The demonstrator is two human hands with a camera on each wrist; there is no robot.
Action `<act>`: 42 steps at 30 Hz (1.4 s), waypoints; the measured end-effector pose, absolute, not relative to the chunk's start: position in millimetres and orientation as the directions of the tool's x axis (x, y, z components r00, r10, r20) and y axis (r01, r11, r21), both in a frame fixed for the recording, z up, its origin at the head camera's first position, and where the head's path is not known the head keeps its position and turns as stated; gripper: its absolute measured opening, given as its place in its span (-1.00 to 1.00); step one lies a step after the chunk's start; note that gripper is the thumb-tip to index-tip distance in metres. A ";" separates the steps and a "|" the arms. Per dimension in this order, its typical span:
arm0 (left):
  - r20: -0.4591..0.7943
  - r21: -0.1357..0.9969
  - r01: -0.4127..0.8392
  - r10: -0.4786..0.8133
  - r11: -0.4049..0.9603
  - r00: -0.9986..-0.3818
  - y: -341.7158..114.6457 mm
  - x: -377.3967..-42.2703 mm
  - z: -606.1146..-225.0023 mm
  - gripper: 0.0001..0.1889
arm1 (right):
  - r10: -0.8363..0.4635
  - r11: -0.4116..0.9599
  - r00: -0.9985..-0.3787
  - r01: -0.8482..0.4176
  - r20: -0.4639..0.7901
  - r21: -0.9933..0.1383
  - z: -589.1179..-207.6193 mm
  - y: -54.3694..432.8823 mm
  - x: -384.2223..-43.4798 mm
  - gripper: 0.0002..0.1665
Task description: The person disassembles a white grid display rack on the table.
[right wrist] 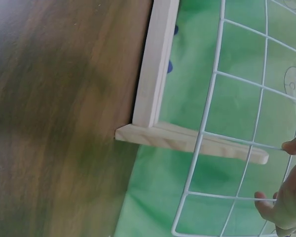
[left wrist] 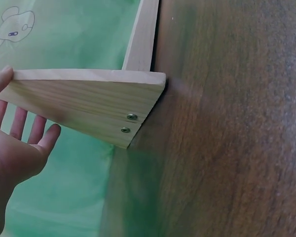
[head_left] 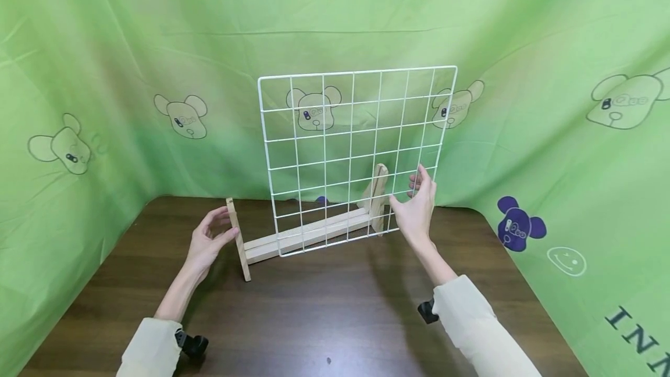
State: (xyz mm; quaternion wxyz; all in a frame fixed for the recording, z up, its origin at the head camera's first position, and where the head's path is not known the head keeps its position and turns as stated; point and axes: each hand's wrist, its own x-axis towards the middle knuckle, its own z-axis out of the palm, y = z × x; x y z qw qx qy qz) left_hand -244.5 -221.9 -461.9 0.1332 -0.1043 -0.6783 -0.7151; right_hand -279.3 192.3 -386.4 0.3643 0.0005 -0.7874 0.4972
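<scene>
A wooden stand (head_left: 239, 243) rests on the table, two upright end boards joined by a low pair of bars. My left hand (head_left: 206, 243) holds its left end board, the thumb at the front edge and the fingers at the back. In the left wrist view that board (left wrist: 84, 94) shows two screw heads low on its outer face. My right hand (head_left: 416, 214) grips a white wire grid panel (head_left: 335, 74) near its lower right side. The grid stands upright, overlapping the bars and the right end board in the head view. In the right wrist view, thumb and fingertips close around the grid wires (right wrist: 209, 102).
A dark wood table (head_left: 314, 319) lies under everything. Green cloth (head_left: 209, 28) printed with bear heads hangs behind it and along both sides. A black wrist camera (head_left: 192, 345) sits at the left sleeve, another camera (head_left: 428, 311) at the right one.
</scene>
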 end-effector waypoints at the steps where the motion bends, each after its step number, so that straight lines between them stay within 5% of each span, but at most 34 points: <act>1: 0.328 0.943 0.331 -0.053 -0.044 -0.943 -221.9 -244.5 -462.0 -0.49 | 0.359 0.510 -0.741 -0.354 0.568 -0.784 -387.6 193.8 -279.1 0.05; 42: 0.336 0.942 0.328 -0.184 0.072 -0.924 -238.6 -211.0 -462.8 -0.48 | 0.219 0.607 -0.897 -0.184 0.384 -0.773 -416.5 242.8 -269.5 0.07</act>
